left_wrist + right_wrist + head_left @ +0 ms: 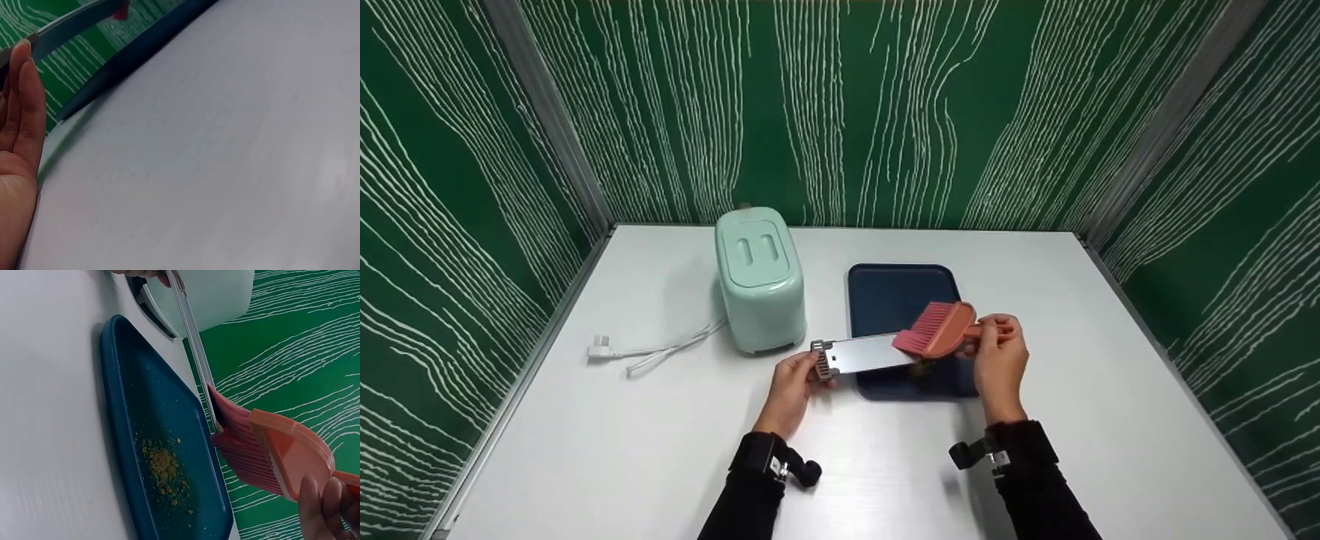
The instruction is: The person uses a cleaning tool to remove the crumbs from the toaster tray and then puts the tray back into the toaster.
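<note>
Gripping one metal plate (874,354) with the left hand (790,394) and one brush (952,334) with the right hand (1003,364), bristles touching the plate, above one blue tray (901,291) bearing one heap of crumbs (163,467). Working beside one toaster (769,315) with one plug (599,349).

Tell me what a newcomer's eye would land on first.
Probably the coral brush in the right hand, its bristles against the metal plate that the left hand holds. Below them lies the navy tray with crumbs in it; to its left stands the mint toaster.
</note>
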Demonstrator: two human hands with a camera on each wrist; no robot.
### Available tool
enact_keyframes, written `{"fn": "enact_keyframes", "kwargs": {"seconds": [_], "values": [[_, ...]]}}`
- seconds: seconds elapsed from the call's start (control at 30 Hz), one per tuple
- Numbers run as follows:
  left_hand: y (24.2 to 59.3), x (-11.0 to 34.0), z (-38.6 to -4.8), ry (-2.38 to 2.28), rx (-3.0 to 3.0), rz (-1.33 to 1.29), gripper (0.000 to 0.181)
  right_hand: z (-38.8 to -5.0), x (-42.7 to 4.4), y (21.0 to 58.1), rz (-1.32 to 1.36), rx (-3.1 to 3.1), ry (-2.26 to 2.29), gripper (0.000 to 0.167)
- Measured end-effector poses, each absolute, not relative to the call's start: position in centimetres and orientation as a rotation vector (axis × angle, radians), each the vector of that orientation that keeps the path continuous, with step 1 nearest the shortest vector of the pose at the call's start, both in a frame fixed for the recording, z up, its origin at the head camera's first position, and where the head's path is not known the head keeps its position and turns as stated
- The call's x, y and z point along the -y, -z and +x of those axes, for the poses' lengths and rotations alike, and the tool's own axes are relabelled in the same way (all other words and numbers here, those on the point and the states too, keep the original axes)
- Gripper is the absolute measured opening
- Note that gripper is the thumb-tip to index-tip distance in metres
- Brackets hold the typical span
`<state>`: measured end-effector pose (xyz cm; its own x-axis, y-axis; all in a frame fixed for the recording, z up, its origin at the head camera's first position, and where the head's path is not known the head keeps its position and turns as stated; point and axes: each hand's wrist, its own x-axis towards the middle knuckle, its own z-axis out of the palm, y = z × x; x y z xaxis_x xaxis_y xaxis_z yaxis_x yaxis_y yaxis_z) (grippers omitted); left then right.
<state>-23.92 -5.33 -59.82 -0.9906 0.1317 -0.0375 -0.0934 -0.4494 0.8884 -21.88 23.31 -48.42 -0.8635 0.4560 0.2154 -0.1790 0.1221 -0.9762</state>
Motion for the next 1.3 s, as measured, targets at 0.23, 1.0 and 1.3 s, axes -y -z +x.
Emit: {"fn": "enact_keyframes", "kwargs": {"seconds": [0.23, 1.0, 1.3], "values": [[59.7, 5.2, -23.9, -2.582, -1.562, 0.055, 0.030, -22.9, -24.4, 50.2, -0.324, 1.952, -1.789, 0.019], [59.8, 5.2, -24.0, -2.601, -1.575, 0.015, 0.028, -22.9, -25.7, 50.7, -0.316, 1.952, -1.720, 0.018], [59.9, 5.1, -24.1, -2.599, -1.587, 0.034, 0.030, -22.8, -26.1, 50.6, -0.300, 1.877, -1.674, 0.018]]}}
